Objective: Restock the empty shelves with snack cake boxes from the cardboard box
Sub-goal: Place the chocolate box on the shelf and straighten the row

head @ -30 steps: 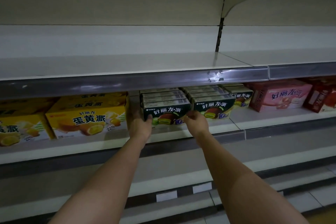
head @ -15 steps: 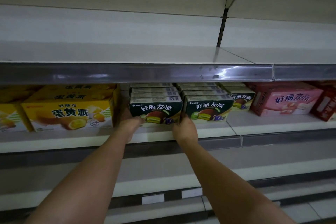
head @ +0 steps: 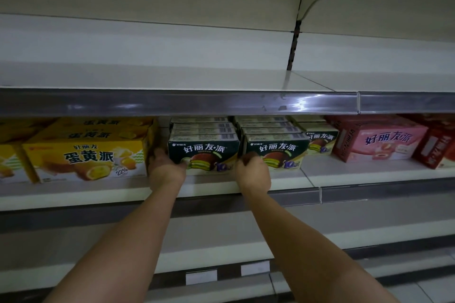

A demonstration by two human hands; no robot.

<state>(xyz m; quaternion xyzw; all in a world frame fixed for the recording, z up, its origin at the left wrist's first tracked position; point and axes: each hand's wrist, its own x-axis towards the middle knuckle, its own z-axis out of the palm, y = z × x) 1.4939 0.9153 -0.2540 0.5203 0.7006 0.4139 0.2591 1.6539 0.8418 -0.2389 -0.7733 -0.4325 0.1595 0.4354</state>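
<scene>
A dark green snack cake box [head: 204,151] stands at the front of a row of like boxes on the middle shelf [head: 344,176]. My left hand [head: 166,170] grips its lower left corner, fingers tucked into the gap beside the yellow box. My right hand [head: 253,172] grips its lower right corner, fingers between it and a second green box [head: 278,152]. A third green box [head: 320,141] sits further back to the right. The cardboard box is out of view.
Yellow cake boxes [head: 86,155] fill the shelf to the left, pink boxes [head: 379,141] and a red box [head: 438,147] to the right. The upper shelf [head: 172,79] is bare, with a metal price rail [head: 172,103] just above the boxes. Lower shelves lie below.
Both hands have slid the green box a little to the left along the shelf and further in. The camera has tilted up and moved closer.
</scene>
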